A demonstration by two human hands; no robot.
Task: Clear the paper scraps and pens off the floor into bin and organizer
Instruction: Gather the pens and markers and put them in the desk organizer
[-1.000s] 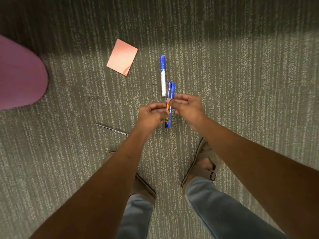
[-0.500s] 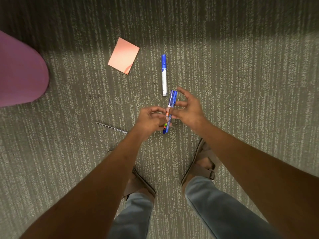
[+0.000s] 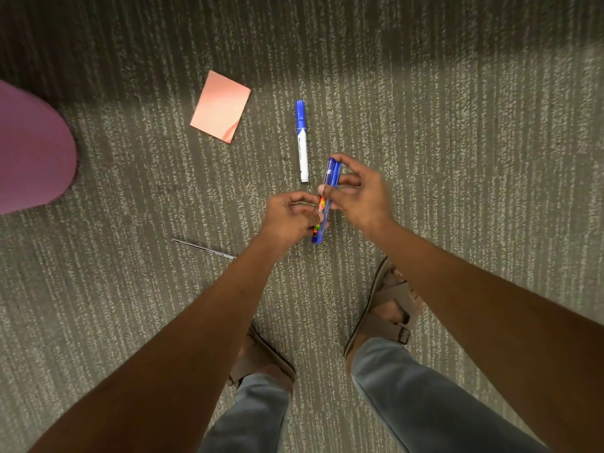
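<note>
Item 1, bundle of blue pens [image 3: 329, 194]: held between both your hands above the carpet floor [image 3: 474, 191], lying roughly along your line of sight. At least two blue barrels show side by side, one with an orange and multicoloured label near the lower end. Held together, it seems, so several pens travel to the organizer in one trip.

Item 2, left hand [image 3: 291, 217]: curled closed around the lower half of the bundle, taking its weight.

Item 3, right hand [image 3: 356, 194]: thumb and fingertips pinch the upper part of the bundle, the other fingers loosely spread. Judged to be squaring the barrels so they sit parallel.

Item 4, blue-capped white marker [image 3: 302, 142]: on the floor, just beyond the bundle's far tip, cap pointing away from you. Not yet collected; nearest next pick.

Item 5, thin grey pen [image 3: 202, 248]: on the floor left of your left forearm, lying at a slant. Not yet collected.

Item 6, pink sticky-note pad [image 3: 220, 106]: flat on the floor, left of the marker and well apart from your hands. Paper, so bound for the bin.

Item 7, purple rounded object [image 3: 32, 148]: left edge, cropped; identity cannot be told.

Bin and organizer: neither in view.
</note>
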